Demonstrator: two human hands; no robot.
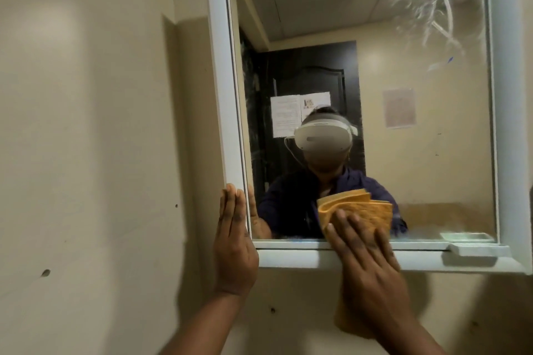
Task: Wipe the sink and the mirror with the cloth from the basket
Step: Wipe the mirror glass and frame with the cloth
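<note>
Mirror step in hand. Right grip (366, 262) flat, fingers spread, pressing orange cloth (357, 207) on mirror (375, 81) bottom edge. Left grip (235, 242) straight-fingered, braced on frame (222, 95) corner. Smears (432, 8) upper right unwiped: next, likely sweep cloth up there. Sink out of view.

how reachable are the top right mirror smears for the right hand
Probably yes: nothing stands between the right hand, pressing the cloth low on the mirror, and the smears, though they sit high.
</note>
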